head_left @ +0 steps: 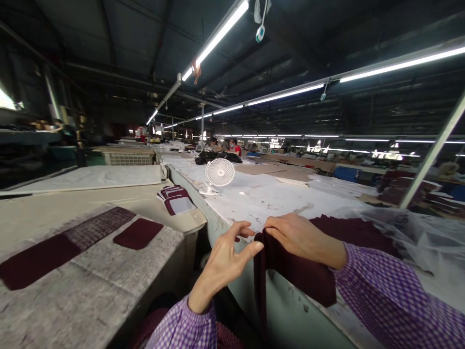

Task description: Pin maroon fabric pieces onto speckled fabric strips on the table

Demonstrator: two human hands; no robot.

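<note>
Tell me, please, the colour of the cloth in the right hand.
The cloth is dark maroon; see the head view.

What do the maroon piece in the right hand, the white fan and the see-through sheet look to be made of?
Maroon piece: matte fabric, as it hangs limp; knit or woven, I can't tell.
Fan: probably smooth plastic, judging by its even white, moulded-looking grille.
Sheet: likely thin plastic film, being see-through and crinkled.

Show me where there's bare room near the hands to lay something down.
The white tabletop between the white fan and the right hand looks mostly bare. The mottled sheet, left of the hands, is bare below the maroon strip. Crowded: the tabletop's edge, where the right hand pinches maroon cloth beside the left hand, and farther right, where plastic sheeting lies.
</note>
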